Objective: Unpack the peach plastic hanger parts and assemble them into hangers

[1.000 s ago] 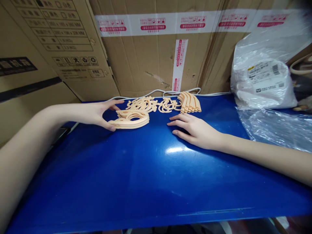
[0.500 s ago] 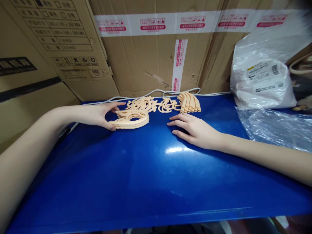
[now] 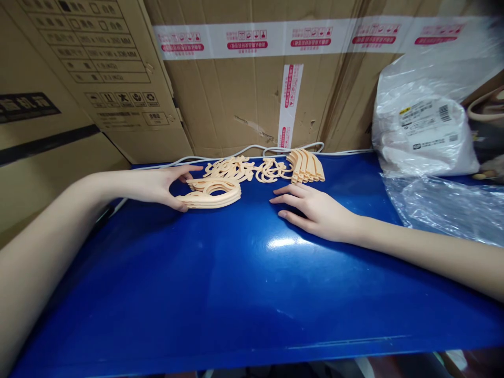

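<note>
My left hand (image 3: 157, 186) lies at the left end of a stack of cream-coloured curved plastic pieces (image 3: 214, 198). Its thumb touches the front left corner of the stack, and its fingers reach behind with the index finger stretched out. The fingers are apart and not closed on the stack. My right hand (image 3: 309, 210) rests palm down on the blue tabletop, fingers spread and holding nothing. Just behind it stands a row of cream curved hollow arms (image 3: 306, 167). Cream hook-shaped pieces (image 3: 271, 170) and a loose pile of similar thin pieces (image 3: 228, 168) lie between the hands, farther back.
A white cable (image 3: 220, 156) runs along the back of the blue table (image 3: 236, 294). Cardboard boxes (image 3: 228, 100) wall off the back and left. At the right are a labelled plastic-wrapped package (image 3: 427, 134) and clear plastic film (image 3: 444, 207).
</note>
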Available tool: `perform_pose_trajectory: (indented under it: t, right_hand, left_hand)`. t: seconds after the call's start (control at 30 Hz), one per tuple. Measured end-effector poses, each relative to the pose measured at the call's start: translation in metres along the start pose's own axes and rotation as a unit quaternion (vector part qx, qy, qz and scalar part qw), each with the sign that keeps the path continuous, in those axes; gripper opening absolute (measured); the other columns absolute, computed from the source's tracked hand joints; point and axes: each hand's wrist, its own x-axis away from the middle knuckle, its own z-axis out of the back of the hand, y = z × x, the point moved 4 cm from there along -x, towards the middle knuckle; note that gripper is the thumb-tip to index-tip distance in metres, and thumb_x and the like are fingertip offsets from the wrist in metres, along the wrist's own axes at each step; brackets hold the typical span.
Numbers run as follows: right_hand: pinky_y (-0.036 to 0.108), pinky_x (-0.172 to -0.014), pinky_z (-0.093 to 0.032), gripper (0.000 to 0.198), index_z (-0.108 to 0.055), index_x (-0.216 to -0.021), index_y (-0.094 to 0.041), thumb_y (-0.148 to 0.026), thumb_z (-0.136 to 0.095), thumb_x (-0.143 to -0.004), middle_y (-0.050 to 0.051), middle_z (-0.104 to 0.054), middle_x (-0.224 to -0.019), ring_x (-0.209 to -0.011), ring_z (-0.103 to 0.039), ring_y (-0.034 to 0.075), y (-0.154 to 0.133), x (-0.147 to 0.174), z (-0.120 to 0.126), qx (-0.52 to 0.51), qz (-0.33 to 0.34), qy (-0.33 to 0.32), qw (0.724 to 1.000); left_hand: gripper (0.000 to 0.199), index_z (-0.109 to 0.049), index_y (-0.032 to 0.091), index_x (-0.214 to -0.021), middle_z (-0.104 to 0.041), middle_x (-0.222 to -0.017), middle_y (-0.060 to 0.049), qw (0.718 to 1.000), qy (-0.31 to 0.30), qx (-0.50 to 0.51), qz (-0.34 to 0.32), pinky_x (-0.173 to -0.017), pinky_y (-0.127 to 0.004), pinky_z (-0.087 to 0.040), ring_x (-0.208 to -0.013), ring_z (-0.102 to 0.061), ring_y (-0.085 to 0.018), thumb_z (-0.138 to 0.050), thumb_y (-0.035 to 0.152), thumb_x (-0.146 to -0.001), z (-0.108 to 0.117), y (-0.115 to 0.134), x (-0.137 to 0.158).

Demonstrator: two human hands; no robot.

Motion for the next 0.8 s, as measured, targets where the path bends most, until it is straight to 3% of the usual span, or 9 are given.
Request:
perform_pose_trajectory:
  t: [0.17,0.3,0.5,0.8]
  right_hand:
    - [0.045,-0.101,-0.045,0.035,-0.061,-0.123,-0.015,-0.032,-0.043,-0.098,0.014,-0.060,-0.126,-0.114,-0.058,0.025,0.000,0.000,0.000,0.000,0.000,-0.003,1.000]
    - [0.046,-0.102,-0.045,0.035,-0.061,-0.123,-0.016,-0.032,-0.043,-0.098,0.014,-0.060,-0.125,-0.114,-0.058,0.025,0.000,0.000,0.000,0.005,0.000,-0.001,1.000]
    - [0.045,-0.101,-0.046,0.035,-0.061,-0.123,-0.017,-0.032,-0.043,-0.098,0.014,-0.060,-0.125,-0.115,-0.058,0.025,0.001,0.001,0.000,0.005,0.000,0.003,1.000]
    - [0.048,-0.100,-0.047,0.034,-0.062,-0.122,-0.018,-0.031,-0.045,-0.097,0.014,-0.061,-0.124,-0.113,-0.059,0.026,0.000,0.000,0.001,-0.010,-0.001,0.013,1.000]
  left_hand:
    - [0.094,-0.024,0.029,-0.150,-0.055,-0.139,-0.005,0.998,-0.014,0.053,-0.010,-0.106,-0.040,-0.037,-0.125,-0.052,-0.026,-0.068,0.057,-0.071,0.009,-0.002,0.003]
    - [0.066,-0.043,0.020,-0.138,-0.060,-0.134,-0.008,0.992,0.041,0.113,-0.041,-0.103,-0.039,-0.041,-0.118,-0.056,-0.021,-0.054,0.053,-0.082,0.021,-0.008,0.000]
    - [0.050,-0.062,0.018,-0.110,-0.069,-0.116,-0.007,0.999,0.031,0.027,-0.003,-0.096,-0.040,-0.045,-0.104,-0.063,-0.023,-0.057,0.052,-0.074,0.014,-0.013,-0.007]
    - [0.038,-0.065,0.021,-0.104,-0.072,-0.108,-0.002,0.998,0.045,0.005,-0.041,-0.091,-0.034,-0.047,-0.097,-0.064,-0.021,-0.050,0.047,-0.080,0.009,-0.005,-0.013]
